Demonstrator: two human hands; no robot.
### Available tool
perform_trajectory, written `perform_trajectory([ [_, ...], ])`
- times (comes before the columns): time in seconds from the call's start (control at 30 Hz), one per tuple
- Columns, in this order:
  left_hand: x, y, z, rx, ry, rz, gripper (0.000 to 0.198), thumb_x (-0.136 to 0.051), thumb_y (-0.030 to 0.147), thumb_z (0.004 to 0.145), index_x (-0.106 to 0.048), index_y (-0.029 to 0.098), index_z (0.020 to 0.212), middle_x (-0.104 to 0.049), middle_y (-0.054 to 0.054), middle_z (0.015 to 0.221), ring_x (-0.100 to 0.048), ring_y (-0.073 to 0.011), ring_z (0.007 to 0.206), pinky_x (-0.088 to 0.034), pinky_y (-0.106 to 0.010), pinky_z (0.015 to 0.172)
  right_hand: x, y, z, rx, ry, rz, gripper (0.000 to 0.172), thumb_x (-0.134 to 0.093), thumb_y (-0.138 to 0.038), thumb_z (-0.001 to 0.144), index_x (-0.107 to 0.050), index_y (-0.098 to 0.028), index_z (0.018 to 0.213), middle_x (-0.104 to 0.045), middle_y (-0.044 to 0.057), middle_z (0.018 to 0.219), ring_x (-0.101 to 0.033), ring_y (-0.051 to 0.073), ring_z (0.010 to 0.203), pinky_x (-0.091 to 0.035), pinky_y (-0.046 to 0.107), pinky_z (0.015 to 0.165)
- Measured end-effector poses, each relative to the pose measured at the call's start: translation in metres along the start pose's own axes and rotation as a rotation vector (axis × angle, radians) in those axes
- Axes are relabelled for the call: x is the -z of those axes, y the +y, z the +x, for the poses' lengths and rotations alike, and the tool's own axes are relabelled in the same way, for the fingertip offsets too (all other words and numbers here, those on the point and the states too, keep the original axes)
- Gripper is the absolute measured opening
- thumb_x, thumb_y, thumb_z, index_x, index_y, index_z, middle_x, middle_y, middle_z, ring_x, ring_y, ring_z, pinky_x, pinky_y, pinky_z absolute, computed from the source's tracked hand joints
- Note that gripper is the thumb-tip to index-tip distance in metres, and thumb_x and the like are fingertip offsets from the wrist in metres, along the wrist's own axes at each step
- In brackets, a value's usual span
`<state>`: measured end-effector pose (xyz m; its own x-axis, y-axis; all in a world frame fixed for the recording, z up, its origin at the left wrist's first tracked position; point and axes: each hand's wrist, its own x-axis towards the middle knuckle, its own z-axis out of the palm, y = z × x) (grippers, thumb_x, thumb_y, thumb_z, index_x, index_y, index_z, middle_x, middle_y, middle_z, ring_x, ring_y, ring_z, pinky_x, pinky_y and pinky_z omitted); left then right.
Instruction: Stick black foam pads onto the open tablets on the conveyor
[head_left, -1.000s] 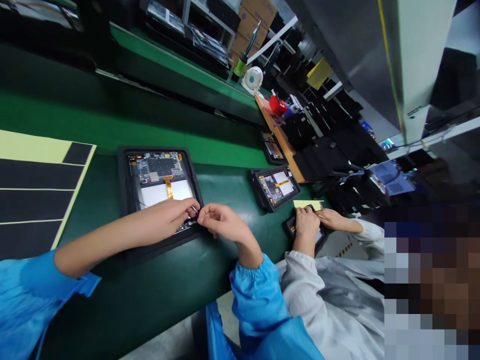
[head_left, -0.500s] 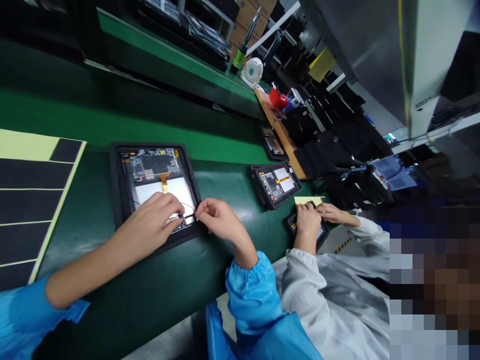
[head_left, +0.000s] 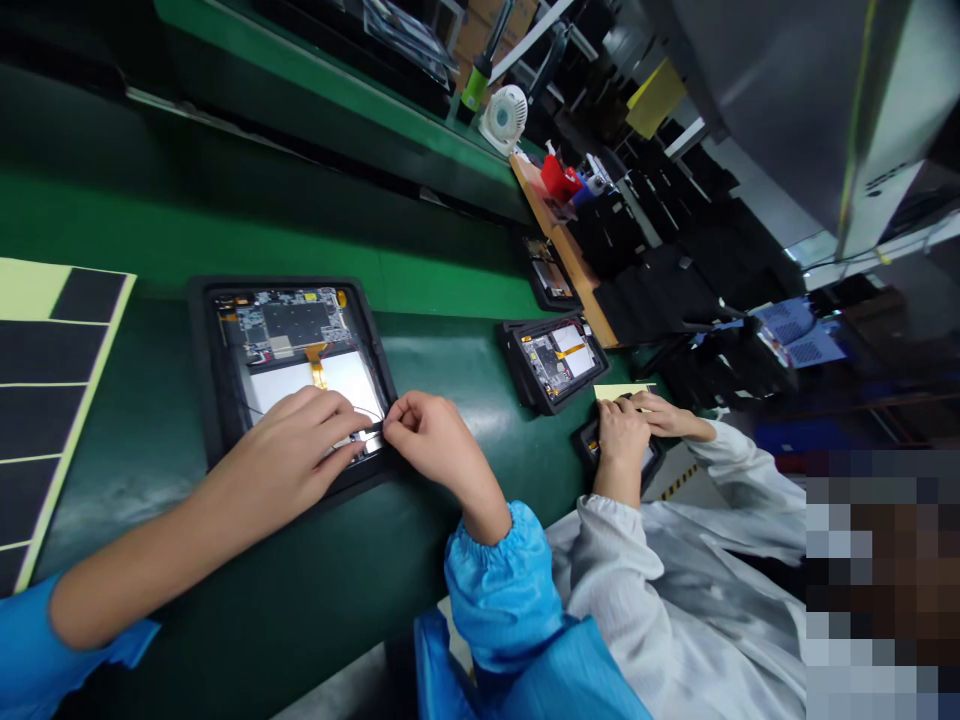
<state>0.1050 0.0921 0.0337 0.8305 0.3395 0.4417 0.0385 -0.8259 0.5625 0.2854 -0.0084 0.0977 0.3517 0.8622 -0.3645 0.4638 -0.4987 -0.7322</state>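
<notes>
An opened tablet-like device (head_left: pixel 300 325) lies in a black foam frame (head_left: pixel 201 350), its circuit board (head_left: pixel 296 322), white battery (head_left: pixel 279 385) and orange flex cable (head_left: pixel 318 372) exposed. My left hand (head_left: pixel 304 440) rests over the device's lower part, thumb and fingers bent together near its lower right corner; what they pinch is hidden. At that corner my right hand (head_left: pixel 426 435) pinches the end of a small dark strip (head_left: pixel 373 428), which spans the gap between my hands. A thin dark wire runs beside my fingertips.
Two more opened devices stand to the right, one in a foam block (head_left: pixel 559 360), another (head_left: pixel 550 272) behind it. A co-worker's hands (head_left: pixel 626 435) handle a further unit. Left lies a yellow sheet with black pads (head_left: pixel 45 420). A small fan (head_left: pixel 504 118) stands on the shelf.
The view has shifted slightly, so the device and my hands appear a little further left. My right fingertips stay at the device's corner, and the dark strip between my hands shows more clearly.
</notes>
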Motion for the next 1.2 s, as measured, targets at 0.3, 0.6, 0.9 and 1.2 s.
perform_trajectory([
  [0.3, 0.004, -0.012, 0.002, -0.116, -0.077, 0.064, 0.039, -0.041, 0.029, 0.114, -0.078, 0.024, 0.104, -0.062, -0.009, 0.105, -0.054, -0.0254, 0.097, -0.038, -0.036, 0.084, 0.002, 0.006, 0.002, -0.028, -0.051, 0.088, 0.012, -0.066, -0.013, 0.087, -0.062, -0.02, 0.078, -0.055, -0.007, 0.062, -0.051, 0.011, 0.058, -0.036, 0.022, 0.057],
  [0.6, 0.006, -0.017, 0.004, -0.048, -0.161, 0.034, 0.051, -0.036, 0.037, 0.114, -0.084, 0.028, 0.1, -0.062, -0.009, 0.111, -0.054, -0.0258, 0.104, -0.046, -0.042, 0.091, -0.002, 0.006, 0.001, -0.021, -0.003, 0.058, 0.014, -0.066, -0.012, 0.086, -0.061, -0.021, 0.077, -0.058, -0.006, 0.065, -0.053, 0.012, 0.06, -0.037, 0.024, 0.058],
  [0.9, 0.011, -0.011, 0.011, -0.055, -0.174, 0.161, 0.071, -0.015, 0.044, 0.114, -0.085, 0.029, 0.11, -0.064, 0.0, 0.108, -0.059, -0.0207, 0.107, -0.049, -0.048, 0.087, -0.004, 0.013, -0.003, 0.061, 0.106, 0.047, 0.031, -0.068, -0.021, 0.094, -0.066, -0.025, 0.125, -0.051, -0.009, 0.065, -0.051, 0.015, 0.06, -0.037, 0.026, 0.061],
  [1.2, 0.015, -0.011, 0.016, -0.087, -0.147, 0.116, 0.073, -0.017, 0.045, 0.116, -0.085, 0.026, 0.097, -0.065, -0.001, 0.105, -0.057, -0.0187, 0.103, -0.05, -0.044, 0.088, -0.014, 0.038, -0.029, 0.323, 0.315, -0.015, 0.026, -0.06, -0.026, 0.101, -0.083, -0.021, 0.11, -0.065, 0.005, 0.086, -0.063, 0.02, 0.082, -0.053, 0.031, 0.076],
])
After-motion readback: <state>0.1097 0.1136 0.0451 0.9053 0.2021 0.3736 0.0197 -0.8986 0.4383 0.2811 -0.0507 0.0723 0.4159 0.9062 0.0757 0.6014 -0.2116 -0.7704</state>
